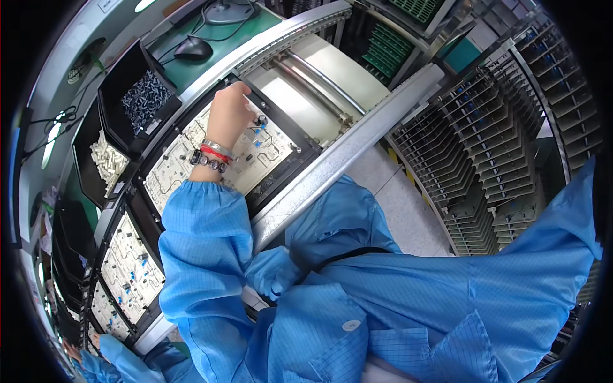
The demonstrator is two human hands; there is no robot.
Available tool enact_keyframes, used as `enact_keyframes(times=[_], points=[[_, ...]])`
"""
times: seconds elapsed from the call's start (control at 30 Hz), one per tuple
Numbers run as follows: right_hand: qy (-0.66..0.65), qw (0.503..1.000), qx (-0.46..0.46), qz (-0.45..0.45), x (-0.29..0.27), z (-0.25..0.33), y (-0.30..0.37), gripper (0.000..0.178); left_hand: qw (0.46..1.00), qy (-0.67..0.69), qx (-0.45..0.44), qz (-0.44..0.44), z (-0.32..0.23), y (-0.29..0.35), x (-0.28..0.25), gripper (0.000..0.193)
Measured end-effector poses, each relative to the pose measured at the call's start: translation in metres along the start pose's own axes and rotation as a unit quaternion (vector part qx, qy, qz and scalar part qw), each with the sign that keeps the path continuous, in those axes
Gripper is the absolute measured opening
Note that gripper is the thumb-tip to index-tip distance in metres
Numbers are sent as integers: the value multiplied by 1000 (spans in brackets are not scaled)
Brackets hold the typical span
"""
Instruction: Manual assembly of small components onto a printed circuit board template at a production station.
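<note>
My left hand (231,110), with bracelets at its wrist, is bent over a pale circuit board (271,148) set in a black frame. Its fingers are closed and point down beside a small dark round component (260,120) on the board. Whatever they hold, if anything, is hidden under the hand. Small blue and dark parts stand on the board around it. My right hand does not show; blue coat cloth (447,281) fills the lower right.
Black bins hold dark small parts (145,102) and white pieces (108,165). More framed boards (131,268) lie along the conveyor's metal rail (345,150). A mouse (193,48) rests on the green bench. Racks of boards (472,147) stand right. Another person's hand (97,339) shows lower left.
</note>
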State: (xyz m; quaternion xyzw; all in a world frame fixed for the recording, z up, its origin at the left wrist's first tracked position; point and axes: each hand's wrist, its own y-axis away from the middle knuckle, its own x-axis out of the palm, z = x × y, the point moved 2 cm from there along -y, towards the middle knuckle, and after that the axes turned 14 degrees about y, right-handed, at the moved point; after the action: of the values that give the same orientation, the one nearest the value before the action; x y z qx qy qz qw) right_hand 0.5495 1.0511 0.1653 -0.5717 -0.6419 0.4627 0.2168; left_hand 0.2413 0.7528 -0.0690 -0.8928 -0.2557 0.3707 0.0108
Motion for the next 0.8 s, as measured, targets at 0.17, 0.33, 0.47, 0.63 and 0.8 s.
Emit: enact_keyframes(times=[0.17,0.33,0.47,0.63,0.8], points=[[197,980,13,-9,5,-85,-30,14,984,-95,153,1,7,-13,1,28],[521,845,95,-81,-103,-305,-96,14,984,-133,108,49,36,15,-1,44],[317,883,289,-189,-139,-325,-93,28,988,-103,73,87,7,-4,6,34],[139,907,277,-287,-185,-338,-71,39,991,-79,57,89,-5,-1,1,37],[502,764,397,-84,-189,-358,-81,41,980,-108,112,123,9,-10,5,24]])
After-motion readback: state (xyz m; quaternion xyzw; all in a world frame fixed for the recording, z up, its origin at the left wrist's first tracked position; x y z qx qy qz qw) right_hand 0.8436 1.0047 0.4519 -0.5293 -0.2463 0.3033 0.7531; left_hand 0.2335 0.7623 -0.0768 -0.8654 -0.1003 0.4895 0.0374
